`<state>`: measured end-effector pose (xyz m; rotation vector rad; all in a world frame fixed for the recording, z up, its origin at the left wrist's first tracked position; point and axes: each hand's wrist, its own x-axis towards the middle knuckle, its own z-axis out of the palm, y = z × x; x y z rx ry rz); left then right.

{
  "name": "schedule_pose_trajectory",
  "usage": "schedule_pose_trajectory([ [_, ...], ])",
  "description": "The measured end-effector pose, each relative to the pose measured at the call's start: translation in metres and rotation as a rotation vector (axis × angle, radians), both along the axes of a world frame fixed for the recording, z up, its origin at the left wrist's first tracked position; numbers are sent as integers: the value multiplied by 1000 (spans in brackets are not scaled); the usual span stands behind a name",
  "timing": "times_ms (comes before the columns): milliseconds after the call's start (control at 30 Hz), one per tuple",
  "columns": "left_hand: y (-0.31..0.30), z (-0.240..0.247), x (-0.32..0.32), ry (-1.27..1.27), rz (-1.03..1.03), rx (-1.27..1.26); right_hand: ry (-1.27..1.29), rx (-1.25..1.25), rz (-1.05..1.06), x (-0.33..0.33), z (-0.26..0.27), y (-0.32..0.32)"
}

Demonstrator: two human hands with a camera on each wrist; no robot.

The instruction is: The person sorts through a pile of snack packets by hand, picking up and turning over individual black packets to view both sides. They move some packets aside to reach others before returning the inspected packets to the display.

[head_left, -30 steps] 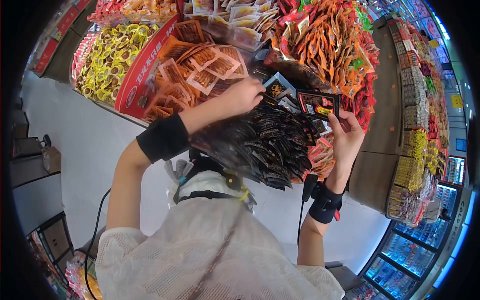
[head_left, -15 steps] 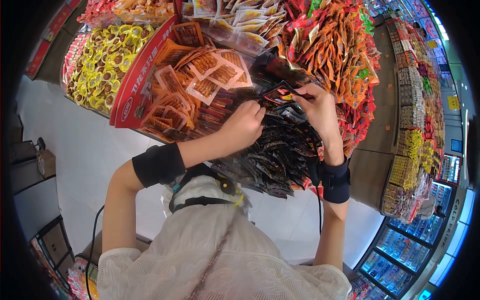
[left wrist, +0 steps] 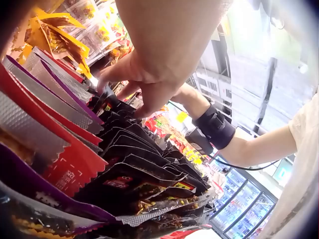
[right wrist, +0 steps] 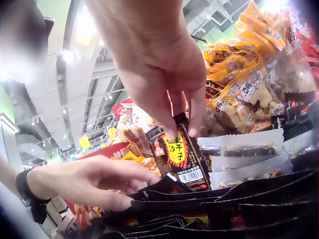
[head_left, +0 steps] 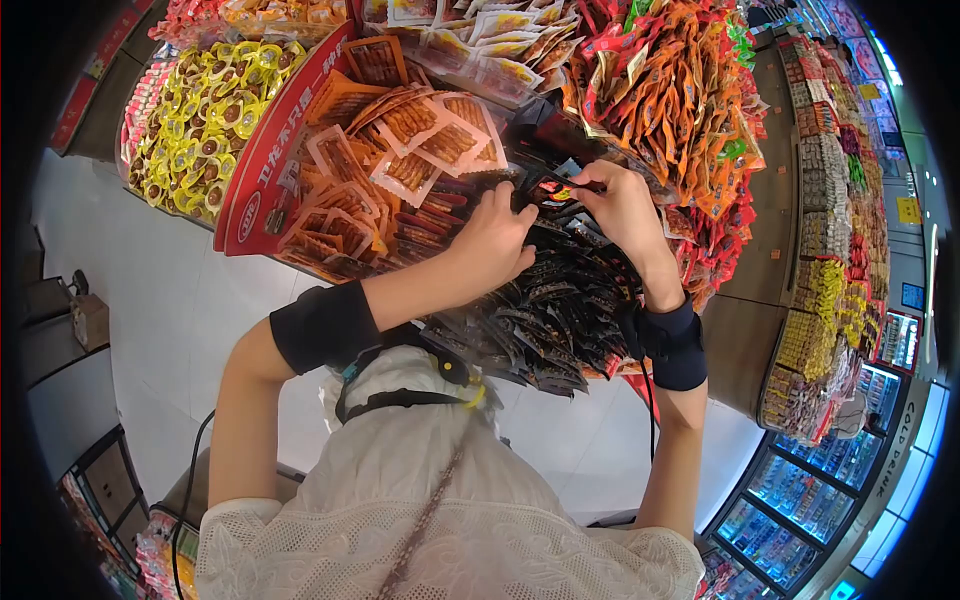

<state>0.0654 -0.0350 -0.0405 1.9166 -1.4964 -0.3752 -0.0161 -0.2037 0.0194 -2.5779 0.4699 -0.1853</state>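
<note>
My right hand (head_left: 625, 205) pinches the top edge of a small black snack packet (right wrist: 178, 155) between thumb and fingers. A yellow and red label and a barcode show on its front in the right wrist view. The packet hangs upright, its lower edge at the tops of the black packets (head_left: 540, 305) standing in a dense row. My left hand (head_left: 492, 245) reaches in from the left beside it. Its fingers (right wrist: 132, 172) are loosely extended, with the tips right at the row's top edges. Silver-edged clear packets (right wrist: 249, 154) lie behind the held packet.
Orange snack packets (head_left: 410, 125) fill a bin at the left, behind a red sign board (head_left: 265, 165). Red and purple packets (left wrist: 70, 154) stand close by the left hand. Orange-red packets (head_left: 660, 110) pile up at the right, beside a brown shelf side (head_left: 760, 270).
My right hand has brought the black packet left and lowered it to the row, turning it upright. My left hand has dropped slightly and its fingers have spread beside the packet.
</note>
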Motion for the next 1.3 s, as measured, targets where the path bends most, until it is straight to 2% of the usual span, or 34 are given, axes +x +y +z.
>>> schedule_pose_trajectory([
  [67, -1, 6, 1, -24, -12, 64, 10, -15, -5, 2, -2, -1],
  [167, 1, 3, -2, 3, -5, 29, -23, 32, -2, 3, -6, -2],
  [400, 2, -2, -4, -66, -14, -10, 79, 52, 48, 11, -21, 4],
  [833, 4, -2, -5, -81, -22, 6, 257, -46, 12, 7, -36, 10],
  [1133, 3, -2, -7, -119, -29, 32, 224, -64, 32, 3, -39, 9],
  [1233, 6, -2, -6, -102, -23, -4, 228, 66, 118, 10, -31, -2],
  [1267, 6, -1, -3, -96, -21, -24, 210, 190, 86, 15, -27, -7],
  [1300, 5, 1, 3, -82, -12, -32, 151, 179, 64, 20, -23, -9],
])
